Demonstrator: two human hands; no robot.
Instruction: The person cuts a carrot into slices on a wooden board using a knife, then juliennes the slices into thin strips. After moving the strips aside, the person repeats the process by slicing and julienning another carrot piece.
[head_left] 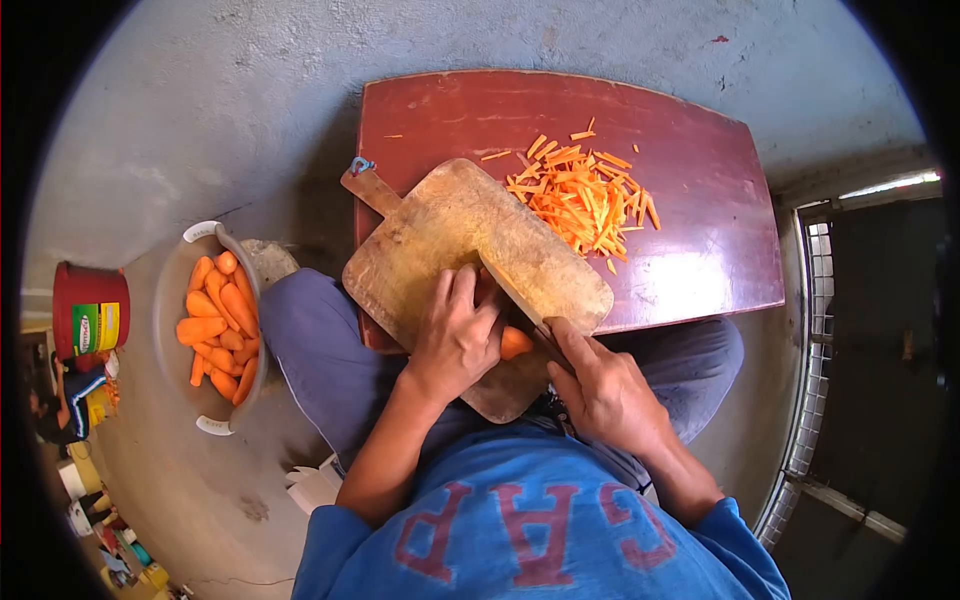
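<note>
My left hand (pixel 458 335) presses down on a carrot (pixel 516 343) on the wooden cutting board (pixel 430 235), its fingers curled beside the blade. The carrot's rounded end shows between my hands; the rest is hidden under my fingers. In my right hand (pixel 612 392) is the handle of a knife (pixel 515 288), whose blade points up and left across the board. The board lies at a slant, partly over the red table and partly over my lap. Behind it, a pile of carrot sticks (pixel 585 200) rests on the red table (pixel 690 200).
On the floor at left stands a grey basin (pixel 172 335) of peeled carrots (pixel 225 310). Farther left are a red bucket (pixel 92 312), a person (pixel 72 400) and assorted containers. A wall rises behind the table; a dark door (pixel 880 350) is at right.
</note>
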